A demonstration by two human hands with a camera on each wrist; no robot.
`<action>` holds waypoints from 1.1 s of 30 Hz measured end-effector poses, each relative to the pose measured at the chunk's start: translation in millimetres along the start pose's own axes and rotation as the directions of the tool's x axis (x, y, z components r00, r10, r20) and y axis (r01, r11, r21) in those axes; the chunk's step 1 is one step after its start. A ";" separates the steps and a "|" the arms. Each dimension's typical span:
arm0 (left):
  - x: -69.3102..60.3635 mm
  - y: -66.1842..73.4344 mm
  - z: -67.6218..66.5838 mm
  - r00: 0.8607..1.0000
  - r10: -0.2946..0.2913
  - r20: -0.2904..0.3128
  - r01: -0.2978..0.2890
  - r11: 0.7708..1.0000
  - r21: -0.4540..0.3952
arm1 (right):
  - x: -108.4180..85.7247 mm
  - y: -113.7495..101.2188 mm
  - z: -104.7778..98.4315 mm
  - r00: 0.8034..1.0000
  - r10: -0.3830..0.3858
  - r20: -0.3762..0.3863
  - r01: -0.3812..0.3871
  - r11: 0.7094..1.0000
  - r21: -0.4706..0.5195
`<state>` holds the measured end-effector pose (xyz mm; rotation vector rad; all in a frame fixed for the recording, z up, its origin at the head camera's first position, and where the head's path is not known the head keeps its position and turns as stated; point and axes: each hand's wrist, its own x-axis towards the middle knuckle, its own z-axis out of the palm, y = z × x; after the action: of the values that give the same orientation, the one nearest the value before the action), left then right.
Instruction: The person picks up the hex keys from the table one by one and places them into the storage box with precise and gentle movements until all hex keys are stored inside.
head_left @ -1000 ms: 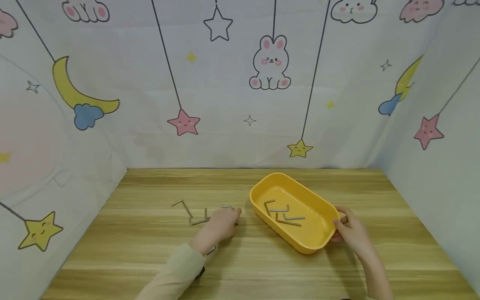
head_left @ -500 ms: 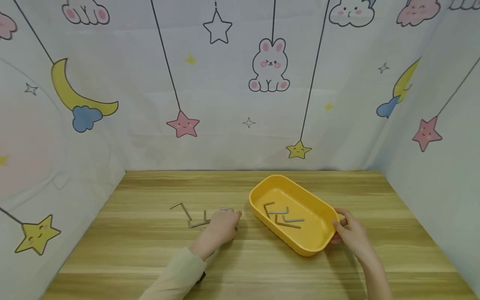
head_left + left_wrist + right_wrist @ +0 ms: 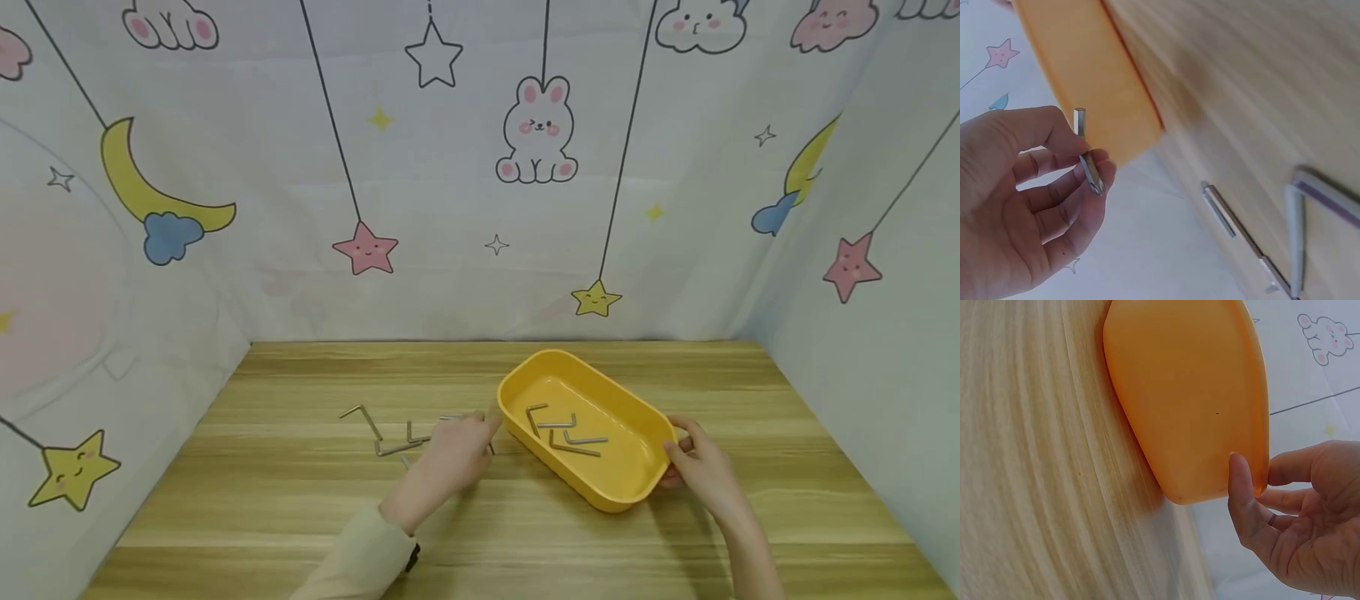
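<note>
Between thumb and fingertips, my left hand pinches a silver hex key, best seen in the left wrist view. In the head view only a thin end of that key shows below the fingers, just left of the yellow tray. At the tray's right end, my right hand grips the rim with the thumb outside, as the right wrist view shows. Several L-shaped hex keys, among them a brassy one, lie inside the tray.
More hex keys lie on the wooden table left of the tray, including a brassy key and a longer key. My left forearm covers part of that area. Printed cloth walls stand behind and at both sides.
My left hand has moved right, closer to the tray, and the end of the pinched hex key now shows. The right hand and tray have stayed in place.
</note>
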<state>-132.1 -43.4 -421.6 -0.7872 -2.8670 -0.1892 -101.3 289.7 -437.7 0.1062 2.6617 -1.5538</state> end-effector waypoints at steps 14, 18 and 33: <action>0.4 12.9 -11.0 0.974 0.119 -0.193 -0.110 0.992 0.054 | 0.3 -0.2 0.6 1.000 0.008 0.006 -0.008 1.000 0.005; 2.5 19.0 -16.0 0.967 0.136 -0.216 -0.125 0.990 0.062 | 0.2 1.3 0.3 1.000 0.003 0.009 -0.003 1.000 0.007; 24.6 48.3 -27.7 0.982 0.154 -0.114 -0.153 0.988 0.014 | 0.0 -0.2 0.4 1.000 0.002 0.005 -0.002 1.000 0.012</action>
<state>-124.7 5.4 -386.1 -0.9590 -2.6847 -0.2004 -101.3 289.2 -437.7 0.1053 2.6473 -1.5676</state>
